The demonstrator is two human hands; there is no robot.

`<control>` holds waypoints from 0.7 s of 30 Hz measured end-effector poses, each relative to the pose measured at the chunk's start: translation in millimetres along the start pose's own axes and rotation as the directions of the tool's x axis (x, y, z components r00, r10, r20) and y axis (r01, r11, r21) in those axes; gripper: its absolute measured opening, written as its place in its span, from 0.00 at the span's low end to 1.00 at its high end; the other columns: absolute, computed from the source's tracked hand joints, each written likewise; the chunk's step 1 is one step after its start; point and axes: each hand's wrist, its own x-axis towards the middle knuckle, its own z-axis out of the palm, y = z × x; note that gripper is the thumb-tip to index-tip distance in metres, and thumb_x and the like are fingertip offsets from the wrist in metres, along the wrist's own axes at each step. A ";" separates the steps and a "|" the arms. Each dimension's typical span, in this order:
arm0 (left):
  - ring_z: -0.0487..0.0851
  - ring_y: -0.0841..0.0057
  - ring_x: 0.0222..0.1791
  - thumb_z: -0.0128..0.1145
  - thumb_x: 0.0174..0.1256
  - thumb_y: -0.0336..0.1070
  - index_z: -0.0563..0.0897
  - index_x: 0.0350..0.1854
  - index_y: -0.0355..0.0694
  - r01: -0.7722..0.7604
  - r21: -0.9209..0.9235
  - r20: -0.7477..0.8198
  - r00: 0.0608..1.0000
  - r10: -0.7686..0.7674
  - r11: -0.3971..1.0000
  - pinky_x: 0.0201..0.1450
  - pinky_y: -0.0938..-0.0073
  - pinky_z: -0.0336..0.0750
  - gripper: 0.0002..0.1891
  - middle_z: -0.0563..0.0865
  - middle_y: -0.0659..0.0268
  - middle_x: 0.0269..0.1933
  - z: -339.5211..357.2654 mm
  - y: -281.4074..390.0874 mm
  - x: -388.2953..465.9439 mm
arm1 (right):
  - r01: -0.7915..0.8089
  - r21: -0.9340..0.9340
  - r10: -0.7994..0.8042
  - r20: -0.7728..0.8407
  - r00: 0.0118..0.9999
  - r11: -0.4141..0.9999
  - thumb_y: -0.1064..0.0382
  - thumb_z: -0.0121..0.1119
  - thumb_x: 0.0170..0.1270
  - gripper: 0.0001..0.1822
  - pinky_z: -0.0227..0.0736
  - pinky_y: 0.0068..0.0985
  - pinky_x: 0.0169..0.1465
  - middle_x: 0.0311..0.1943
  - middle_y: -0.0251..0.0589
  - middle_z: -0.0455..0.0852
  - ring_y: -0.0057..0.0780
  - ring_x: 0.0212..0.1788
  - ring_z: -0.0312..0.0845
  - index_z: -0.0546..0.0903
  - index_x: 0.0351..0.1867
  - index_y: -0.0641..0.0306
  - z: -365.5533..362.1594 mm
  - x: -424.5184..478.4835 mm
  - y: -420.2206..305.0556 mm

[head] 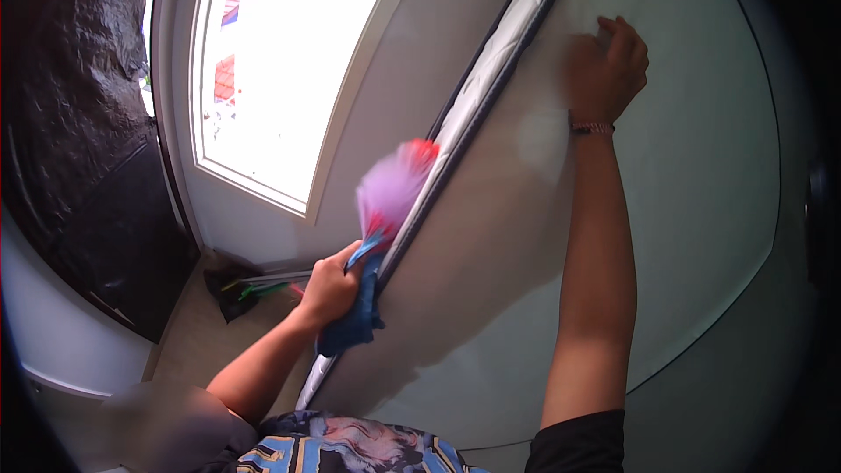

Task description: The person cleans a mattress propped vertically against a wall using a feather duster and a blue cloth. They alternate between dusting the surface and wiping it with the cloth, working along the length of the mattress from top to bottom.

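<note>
My left hand [335, 289] grips a fluffy purple and red duster [391, 190], blurred, with its head up against the side of a mattress. A blue cloth [355, 322] hangs below the same hand, along the mattress edge. The mattress [486, 263] stands on its side, with a quilted white side band [489, 52] and dark piping. Against its pale broad face is my right hand [617, 72], fingers bent, a braided bracelet at the wrist. No object shows in that hand; blur covers part of it.
A bright window [282, 79] with a white frame is beyond the mattress. Dark plastic sheeting [79, 46] covers an opening at the left. On the floor lie a black bag [230, 295] and several thin coloured sticks [263, 289].
</note>
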 end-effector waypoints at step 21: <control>0.88 0.75 0.48 0.56 0.73 0.37 0.78 0.64 0.37 -0.045 -0.274 -0.051 0.998 0.033 0.961 0.52 0.73 0.77 0.20 0.89 0.48 0.46 50.6 -82.3 2.4 | 0.054 -0.156 -0.034 0.127 0.991 0.986 0.59 0.51 0.63 0.21 0.66 0.49 0.60 0.57 0.46 0.77 0.47 0.62 0.71 0.76 0.57 0.59 -4.6 -2.4 -1.1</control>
